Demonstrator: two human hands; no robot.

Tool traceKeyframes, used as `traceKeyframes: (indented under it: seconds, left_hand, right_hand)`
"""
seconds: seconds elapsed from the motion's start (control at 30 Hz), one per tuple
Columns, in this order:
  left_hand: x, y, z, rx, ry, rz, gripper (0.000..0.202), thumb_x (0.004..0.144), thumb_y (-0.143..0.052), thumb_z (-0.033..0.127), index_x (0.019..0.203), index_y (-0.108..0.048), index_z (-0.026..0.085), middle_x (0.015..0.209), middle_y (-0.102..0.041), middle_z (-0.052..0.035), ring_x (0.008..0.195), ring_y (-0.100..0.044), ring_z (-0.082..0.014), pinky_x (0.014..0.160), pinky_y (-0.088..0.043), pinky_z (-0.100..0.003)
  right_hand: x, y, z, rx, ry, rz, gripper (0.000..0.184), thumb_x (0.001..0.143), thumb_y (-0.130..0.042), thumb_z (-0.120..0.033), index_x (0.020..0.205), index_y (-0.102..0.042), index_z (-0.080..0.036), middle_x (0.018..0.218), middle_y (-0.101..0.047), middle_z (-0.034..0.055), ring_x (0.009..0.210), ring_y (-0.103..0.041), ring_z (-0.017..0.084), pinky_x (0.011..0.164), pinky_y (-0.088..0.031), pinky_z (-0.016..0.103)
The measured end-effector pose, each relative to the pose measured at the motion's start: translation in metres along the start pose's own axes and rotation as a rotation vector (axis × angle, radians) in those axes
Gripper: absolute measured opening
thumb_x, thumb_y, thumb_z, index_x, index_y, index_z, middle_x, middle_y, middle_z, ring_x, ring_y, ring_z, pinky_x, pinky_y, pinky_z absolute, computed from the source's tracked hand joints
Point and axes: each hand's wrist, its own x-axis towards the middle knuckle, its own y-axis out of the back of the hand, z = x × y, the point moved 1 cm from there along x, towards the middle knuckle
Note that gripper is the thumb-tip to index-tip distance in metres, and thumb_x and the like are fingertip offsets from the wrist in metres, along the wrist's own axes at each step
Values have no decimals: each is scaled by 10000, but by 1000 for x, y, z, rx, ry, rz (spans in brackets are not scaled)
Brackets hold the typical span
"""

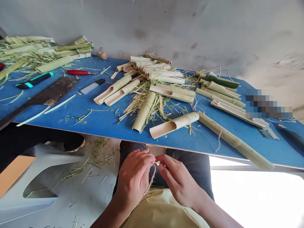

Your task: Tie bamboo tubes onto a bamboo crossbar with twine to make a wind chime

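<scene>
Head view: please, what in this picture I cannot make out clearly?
- Head view: the fingers of the left hand and right hand hide the upper end of the twine.
- Head view: the left edge cuts off the pile of bamboo strips.
- Head view: a pixelated patch hides what is above the blue table.
- Head view: the right edge cuts off the dark-handled tool.

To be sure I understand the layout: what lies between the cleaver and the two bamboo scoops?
In the head view, a small black-handled knife lies there.
</scene>
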Motion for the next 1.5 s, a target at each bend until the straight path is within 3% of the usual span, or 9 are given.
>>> traceKeyframes:
  seconds: [0.13,0.2,0.33,0.5,0.7,0.93,1.13,1.33,1.5]
  left_hand:
    - [0,6,-23,81,-110,-171,268,1029,-519,36,1148,-697,197,787,-729,-17,657,-671,-145,682,-551,-266]
    - [-1,9,-34,112,-141,-233,261,1041,-511,64,1141,-715,192,736,-686,-15,617,-627,-156,584,-494,-282]
    - [-3,15,-48,85,-141,-319,247,1045,-523,66,1157,-726,152,749,-677,-21,644,-627,-175,597,-495,-306]
    - [-10,18,-65,-83,11,-299,183,1068,-567,123,1174,-712,156,855,-735,-41,728,-680,-167,709,-544,-278]
    - [-16,19,-78,-194,88,-259,167,1045,-636,139,1192,-696,192,903,-762,-36,776,-725,-153,767,-574,-253]
    - [-15,18,-81,-183,29,-182,241,1018,-638,74,1186,-735,218,826,-767,-12,685,-711,-123,695,-574,-218]
    - [-8,7,-73,-157,-51,-167,198,1039,-606,61,1154,-727,168,818,-765,-18,675,-692,-127,678,-557,-240]
    - [-5,-8,-55,-131,-104,-195,177,1050,-599,77,1144,-724,159,748,-709,-6,614,-643,-131,614,-506,-265]
    - [-9,-14,-42,-18,-205,-207,174,1059,-599,113,1169,-729,150,646,-616,24,520,-559,-139,496,-387,-322]
  right_hand:
    - [10,9,0,75,-139,-29,632,1120,-266,-651,918,-684,-221,882,-705,63,824,-625,206,770,-483,337]
    - [19,10,3,66,-194,-129,643,1084,-344,-713,904,-707,-213,775,-652,31,716,-559,174,671,-438,308]
    - [36,4,10,-13,-256,-278,479,1060,-544,-623,920,-715,-198,638,-499,-36,581,-364,115,541,-290,278]
    - [50,-7,12,51,-199,-244,423,1126,-456,-483,915,-672,-187,742,-598,1,648,-458,121,596,-366,271]
    - [59,-14,15,152,-278,-286,472,1132,-399,-534,817,-524,-206,736,-499,-18,668,-409,124,618,-367,276]
    - [61,-12,16,210,-222,-362,448,1150,-371,-492,855,-544,-203,814,-588,9,732,-514,132,704,-434,277]
    - [54,-4,14,120,-260,-335,332,1148,-408,-445,1108,-641,-212,960,-690,27,844,-598,153,781,-454,282]
    - [37,1,20,37,-252,-206,474,1121,-425,-563,871,-594,-197,747,-595,-16,662,-475,122,639,-353,281]
    - [22,7,25,99,-295,-190,499,1087,-491,-607,897,-679,-185,760,-645,-10,671,-476,118,609,-344,265]
